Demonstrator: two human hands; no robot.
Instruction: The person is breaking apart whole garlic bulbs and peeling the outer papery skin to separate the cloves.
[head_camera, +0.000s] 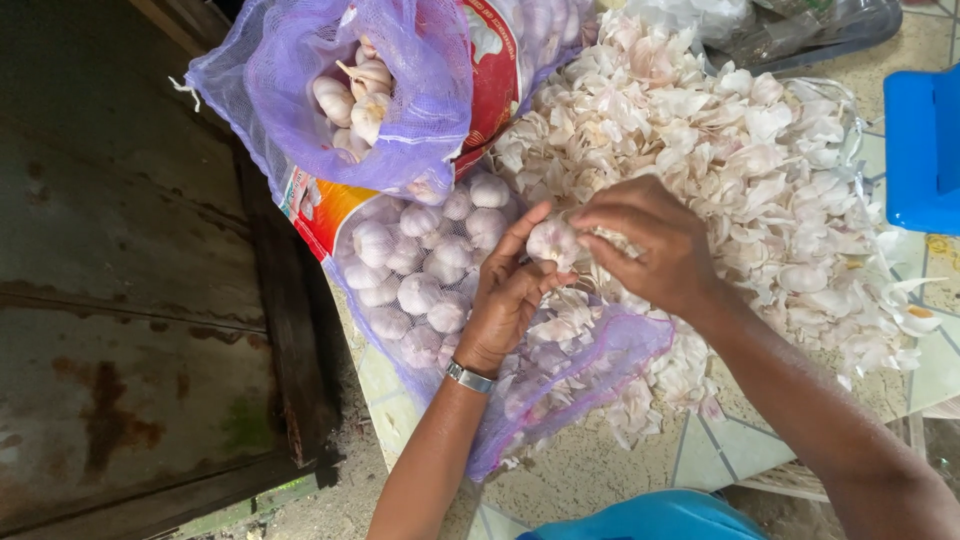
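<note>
My left hand (505, 295) and my right hand (650, 245) meet on one garlic bulb (552, 240) and both grip it, the right fingertips pinching at its papery skin. A metal band sits on my left wrist. Beneath the hands lies a purple mesh sack (420, 290) full of whole garlic bulbs. To the right spreads a big heap of peeled garlic skins (760, 170).
A second purple mesh bag (390, 90) of garlic with a red and orange label lies at the top. A blue plastic object (920, 150) stands at the right edge. A rusty dark metal panel (130, 300) fills the left side. Tiled floor (720, 450) shows below.
</note>
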